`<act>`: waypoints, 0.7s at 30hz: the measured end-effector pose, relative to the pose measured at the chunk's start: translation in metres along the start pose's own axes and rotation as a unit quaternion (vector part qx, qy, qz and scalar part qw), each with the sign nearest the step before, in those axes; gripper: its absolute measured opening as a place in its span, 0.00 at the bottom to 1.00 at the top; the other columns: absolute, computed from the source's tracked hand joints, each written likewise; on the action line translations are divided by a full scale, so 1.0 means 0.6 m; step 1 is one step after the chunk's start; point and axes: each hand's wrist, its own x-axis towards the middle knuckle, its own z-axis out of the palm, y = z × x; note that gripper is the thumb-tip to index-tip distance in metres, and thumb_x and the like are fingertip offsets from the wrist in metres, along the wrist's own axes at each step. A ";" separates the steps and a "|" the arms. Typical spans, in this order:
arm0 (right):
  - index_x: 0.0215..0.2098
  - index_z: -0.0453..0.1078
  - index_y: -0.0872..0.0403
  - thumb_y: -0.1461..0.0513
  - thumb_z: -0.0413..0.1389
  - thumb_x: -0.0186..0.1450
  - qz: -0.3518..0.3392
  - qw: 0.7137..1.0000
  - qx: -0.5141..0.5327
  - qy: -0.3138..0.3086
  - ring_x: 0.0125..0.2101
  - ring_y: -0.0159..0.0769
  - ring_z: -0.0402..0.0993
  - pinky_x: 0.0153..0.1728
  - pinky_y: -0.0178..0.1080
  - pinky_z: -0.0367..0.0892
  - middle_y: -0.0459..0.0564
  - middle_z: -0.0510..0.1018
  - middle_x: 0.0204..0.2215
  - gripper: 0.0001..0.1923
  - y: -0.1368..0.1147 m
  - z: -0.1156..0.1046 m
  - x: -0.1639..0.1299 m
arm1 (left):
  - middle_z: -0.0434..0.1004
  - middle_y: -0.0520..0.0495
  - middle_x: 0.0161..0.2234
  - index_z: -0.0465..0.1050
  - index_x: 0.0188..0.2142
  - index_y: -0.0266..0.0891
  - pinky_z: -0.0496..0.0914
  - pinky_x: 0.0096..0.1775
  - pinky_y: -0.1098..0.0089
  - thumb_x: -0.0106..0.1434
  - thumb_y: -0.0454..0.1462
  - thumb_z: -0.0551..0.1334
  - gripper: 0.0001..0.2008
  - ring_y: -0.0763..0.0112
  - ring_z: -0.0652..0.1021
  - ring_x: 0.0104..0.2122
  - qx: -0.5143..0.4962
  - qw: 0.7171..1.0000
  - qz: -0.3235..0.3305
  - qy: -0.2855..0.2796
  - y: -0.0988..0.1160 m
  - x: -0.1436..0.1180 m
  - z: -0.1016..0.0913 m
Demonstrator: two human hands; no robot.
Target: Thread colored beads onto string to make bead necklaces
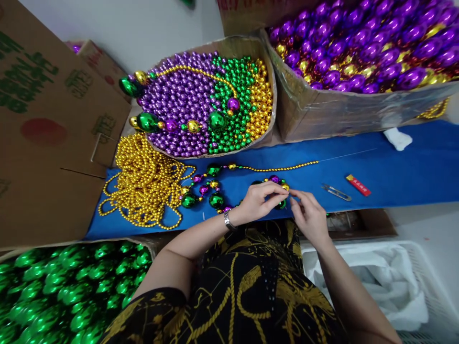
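Blue cloth (394, 167) over a worktable, cardboard boxes packed round it, grey wall behind.

Nearest me: box of large green baubles (71, 286) bottom left, white plastic crate (423, 277) with white wrap bottom right, black-and-gold patterned lap between.

My left hand (256, 203), watch on the wrist, is closed in a pinch at the front edge of the cloth. Right hand (310, 217) meets it fingertip to fingertip, also pinched. Both grip the bead strand (215, 184) at a cluster of purple, gold and green beads. Exactly what sits between the fingertips I can't tell, too small, probably the thread end.

The strand loops left across the cloth through big green and small purple and gold beads, then runs right as a thin line of gold beads ending in bare wire.

Left of it, touching, a heap of gold bead chains (143, 184). Right of the hands, apart: small metal snips (336, 192) and a red lighter (358, 185).

Further back: open box of small beads (204, 105) sorted purple, green, gold, with a finished strand lying on top. Far right, box of large purple baubles (358, 48).
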 end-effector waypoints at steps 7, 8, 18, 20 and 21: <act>0.40 0.73 0.52 0.57 0.49 0.71 -0.025 0.998 0.066 -0.003 0.37 0.38 0.78 0.41 0.40 0.73 0.53 0.80 0.36 0.13 -0.004 0.013 0.019 | 0.81 0.43 0.40 0.77 0.39 0.39 0.75 0.42 0.68 0.67 0.39 0.60 0.09 0.69 0.80 0.39 -0.050 0.998 0.004 0.032 0.017 0.034 0.019; 0.40 0.73 0.53 0.56 0.49 0.71 -0.018 0.997 0.068 0.008 0.36 0.38 0.78 0.40 0.40 0.73 0.53 0.81 0.35 0.13 0.003 0.015 0.016 | 0.80 0.42 0.43 0.76 0.43 0.38 0.75 0.43 0.67 0.67 0.39 0.59 0.10 0.69 0.80 0.41 -0.059 0.998 0.006 0.024 0.006 0.032 0.024; 0.44 0.70 0.54 0.51 0.50 0.70 0.172 0.961 0.202 0.083 0.17 0.25 0.65 0.21 0.31 0.65 0.48 0.80 0.31 0.17 0.029 0.003 0.000 | 0.69 0.33 0.58 0.52 0.66 0.37 0.65 0.59 0.50 0.64 0.37 0.59 0.32 0.54 0.70 0.59 0.181 0.972 0.047 -0.140 -0.107 -0.001 0.092; 0.44 0.69 0.54 0.50 0.49 0.71 0.176 0.957 0.198 0.119 0.17 0.25 0.64 0.21 0.31 0.65 0.48 0.79 0.30 0.17 0.024 -0.006 0.001 | 0.72 0.36 0.56 0.60 0.62 0.38 0.66 0.58 0.52 0.66 0.39 0.57 0.25 0.56 0.71 0.57 0.213 0.965 0.064 -0.141 -0.108 0.004 0.097; 0.44 0.69 0.55 0.50 0.48 0.71 0.176 0.957 0.189 0.132 0.17 0.25 0.64 0.21 0.31 0.65 0.48 0.79 0.30 0.17 0.023 -0.011 0.003 | 0.73 0.37 0.54 0.64 0.59 0.38 0.67 0.57 0.54 0.67 0.39 0.56 0.22 0.56 0.72 0.55 0.229 0.960 0.074 -0.143 -0.107 0.007 0.098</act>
